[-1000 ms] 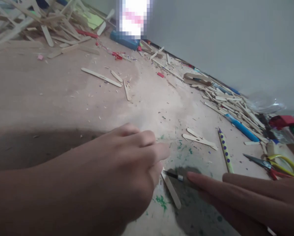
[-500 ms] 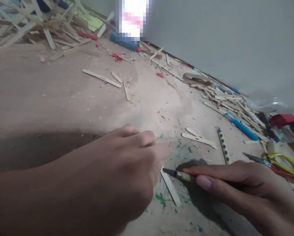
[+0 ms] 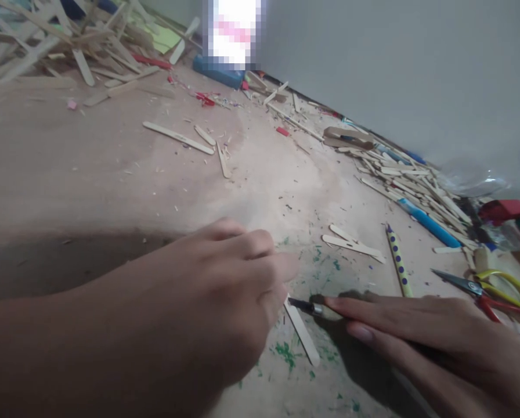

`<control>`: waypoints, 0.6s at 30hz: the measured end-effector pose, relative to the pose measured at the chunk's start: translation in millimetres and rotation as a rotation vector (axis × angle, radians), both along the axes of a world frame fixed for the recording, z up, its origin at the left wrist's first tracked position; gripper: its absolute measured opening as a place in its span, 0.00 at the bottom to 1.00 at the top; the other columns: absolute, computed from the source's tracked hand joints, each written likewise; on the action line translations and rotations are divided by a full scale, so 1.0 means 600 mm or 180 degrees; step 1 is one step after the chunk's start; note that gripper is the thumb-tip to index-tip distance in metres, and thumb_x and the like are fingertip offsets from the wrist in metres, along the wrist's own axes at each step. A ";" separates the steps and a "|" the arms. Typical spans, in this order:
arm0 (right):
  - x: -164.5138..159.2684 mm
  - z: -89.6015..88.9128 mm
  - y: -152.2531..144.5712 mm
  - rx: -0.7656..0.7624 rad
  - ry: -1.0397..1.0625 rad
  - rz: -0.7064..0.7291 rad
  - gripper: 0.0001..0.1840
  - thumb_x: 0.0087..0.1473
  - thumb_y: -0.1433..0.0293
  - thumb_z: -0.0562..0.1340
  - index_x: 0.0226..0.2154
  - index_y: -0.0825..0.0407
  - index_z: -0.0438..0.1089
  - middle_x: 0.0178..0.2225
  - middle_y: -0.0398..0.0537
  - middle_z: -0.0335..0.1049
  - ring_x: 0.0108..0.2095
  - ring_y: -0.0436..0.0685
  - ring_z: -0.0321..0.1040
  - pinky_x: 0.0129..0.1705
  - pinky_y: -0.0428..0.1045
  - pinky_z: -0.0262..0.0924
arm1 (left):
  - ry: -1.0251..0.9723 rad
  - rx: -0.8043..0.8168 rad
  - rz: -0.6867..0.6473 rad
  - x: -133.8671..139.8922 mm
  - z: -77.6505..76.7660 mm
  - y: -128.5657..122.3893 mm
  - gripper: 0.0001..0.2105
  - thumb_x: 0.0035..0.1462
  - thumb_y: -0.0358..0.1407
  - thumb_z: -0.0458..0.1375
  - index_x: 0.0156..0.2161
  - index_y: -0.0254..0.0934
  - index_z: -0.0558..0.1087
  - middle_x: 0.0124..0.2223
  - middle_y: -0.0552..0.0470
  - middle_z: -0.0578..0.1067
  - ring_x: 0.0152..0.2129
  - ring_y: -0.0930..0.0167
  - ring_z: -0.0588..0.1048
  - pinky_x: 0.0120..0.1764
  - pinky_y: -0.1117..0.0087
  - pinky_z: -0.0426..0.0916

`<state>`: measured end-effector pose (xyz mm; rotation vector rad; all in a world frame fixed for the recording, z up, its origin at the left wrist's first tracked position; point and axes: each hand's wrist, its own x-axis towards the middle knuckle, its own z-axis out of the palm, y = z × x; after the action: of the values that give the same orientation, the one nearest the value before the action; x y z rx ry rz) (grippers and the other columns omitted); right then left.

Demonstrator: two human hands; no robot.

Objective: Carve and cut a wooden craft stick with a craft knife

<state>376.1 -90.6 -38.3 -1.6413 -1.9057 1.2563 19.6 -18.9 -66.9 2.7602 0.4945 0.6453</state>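
On the tabletop lies a pale wooden craft stick, its upper end hidden under my left hand. The fingers of that hand are curled closed and pin the stick down. My right hand is closed on a small carving knife with a dark blade, a metal collar and a light wooden handle. The knife's tip touches the stick's edge right beside my left fingers. Most of the handle is covered by my right fingers. Green flecks are scattered around the stick.
Scissors with yellow and red handles and a dotted pencil lie near my right hand. Two craft sticks rest ahead. A stick pile with a blue pen-like tool lines the wall; another heap is far left.
My right hand has tilted slightly and its fingers have straightened along the knife, which has turned a little. The left hand and the stick stay almost where they were.
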 end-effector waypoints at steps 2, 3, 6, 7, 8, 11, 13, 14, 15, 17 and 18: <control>0.009 -0.007 -0.011 0.0079 -0.0105 0.0099 0.28 0.67 0.35 0.83 0.58 0.31 0.98 0.37 0.53 0.90 0.39 0.78 0.90 0.28 0.60 0.86 | 0.0057 0.0043 -0.0034 -0.001 -0.001 0.000 0.07 0.61 0.29 0.71 0.38 0.45 0.80 0.57 0.48 0.89 0.57 0.56 0.85 0.69 0.52 0.83; 0.013 -0.009 -0.017 0.0100 -0.0138 0.0142 0.27 0.68 0.35 0.83 0.59 0.31 0.98 0.37 0.52 0.90 0.39 0.78 0.90 0.28 0.60 0.86 | 0.0061 0.0034 -0.0020 -0.001 -0.001 0.000 0.08 0.61 0.28 0.71 0.38 0.45 0.80 0.57 0.49 0.89 0.58 0.56 0.85 0.69 0.52 0.83; 0.022 -0.011 -0.030 0.0165 -0.0225 0.0166 0.26 0.72 0.38 0.81 0.63 0.30 0.96 0.38 0.52 0.91 0.40 0.78 0.92 0.27 0.58 0.86 | 0.0032 0.0033 0.0026 -0.001 0.002 0.000 0.10 0.61 0.24 0.67 0.40 0.45 0.80 0.56 0.50 0.89 0.56 0.57 0.86 0.68 0.53 0.82; 0.023 -0.012 -0.035 0.0222 -0.0272 0.0108 0.24 0.75 0.39 0.79 0.64 0.29 0.96 0.40 0.52 0.92 0.41 0.78 0.93 0.26 0.57 0.86 | 0.0022 0.0055 0.0031 -0.001 0.004 0.001 0.11 0.62 0.23 0.65 0.42 0.45 0.80 0.55 0.50 0.89 0.54 0.58 0.86 0.67 0.52 0.82; 0.023 -0.012 -0.038 0.0303 -0.0329 0.0020 0.22 0.78 0.41 0.77 0.65 0.28 0.95 0.43 0.51 0.94 0.44 0.79 0.94 0.24 0.57 0.85 | 0.0009 0.0082 0.0033 0.000 0.005 0.002 0.12 0.63 0.23 0.63 0.43 0.44 0.81 0.54 0.50 0.89 0.53 0.58 0.86 0.66 0.51 0.82; 0.017 -0.014 -0.045 0.0573 -0.0451 -0.0187 0.19 0.83 0.44 0.72 0.64 0.25 0.96 0.52 0.49 0.96 0.49 0.80 0.96 0.22 0.54 0.85 | -0.0039 0.0110 -0.0007 0.001 0.008 0.008 0.14 0.66 0.22 0.60 0.46 0.43 0.82 0.53 0.50 0.90 0.51 0.58 0.87 0.64 0.53 0.82; 0.005 -0.013 -0.047 0.0624 -0.0396 -0.0225 0.17 0.83 0.45 0.74 0.63 0.25 0.96 0.53 0.47 0.97 0.50 0.79 0.97 0.29 0.54 0.90 | -0.0055 0.0131 -0.0021 0.002 0.009 0.011 0.15 0.68 0.19 0.61 0.48 0.43 0.83 0.54 0.51 0.90 0.53 0.60 0.87 0.65 0.56 0.81; -0.003 -0.011 -0.047 0.0574 -0.0295 -0.0217 0.17 0.82 0.44 0.74 0.62 0.25 0.96 0.51 0.48 0.97 0.49 0.78 0.98 0.30 0.53 0.91 | -0.0068 0.0172 -0.0032 0.003 0.009 0.012 0.16 0.69 0.19 0.61 0.48 0.42 0.83 0.55 0.51 0.91 0.53 0.60 0.87 0.65 0.56 0.81; -0.012 -0.010 -0.046 0.0464 -0.0162 -0.0238 0.18 0.82 0.43 0.74 0.62 0.26 0.96 0.47 0.48 0.97 0.46 0.76 0.98 0.30 0.51 0.90 | -0.0064 0.0214 -0.0011 0.004 0.009 0.013 0.15 0.70 0.18 0.61 0.49 0.42 0.83 0.55 0.51 0.91 0.53 0.61 0.87 0.66 0.57 0.80; -0.029 -0.007 -0.046 0.0196 0.0078 -0.0396 0.21 0.84 0.39 0.72 0.60 0.27 0.97 0.38 0.47 0.94 0.33 0.67 0.94 0.23 0.46 0.83 | -0.0096 0.0236 -0.0008 0.004 0.008 0.012 0.14 0.72 0.19 0.62 0.48 0.41 0.83 0.54 0.51 0.90 0.51 0.61 0.86 0.65 0.57 0.80; -0.036 -0.007 -0.046 0.0181 0.0115 -0.0423 0.23 0.85 0.38 0.71 0.60 0.29 0.97 0.35 0.46 0.92 0.27 0.63 0.90 0.21 0.45 0.79 | -0.0132 0.0206 -0.0018 0.004 0.008 0.011 0.13 0.73 0.19 0.63 0.47 0.41 0.82 0.52 0.52 0.89 0.49 0.62 0.85 0.63 0.57 0.80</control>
<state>354.5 -117.9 -42.3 -1.6747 -1.7633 1.1607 22.2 -12.2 -62.0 2.8012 0.4645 0.7280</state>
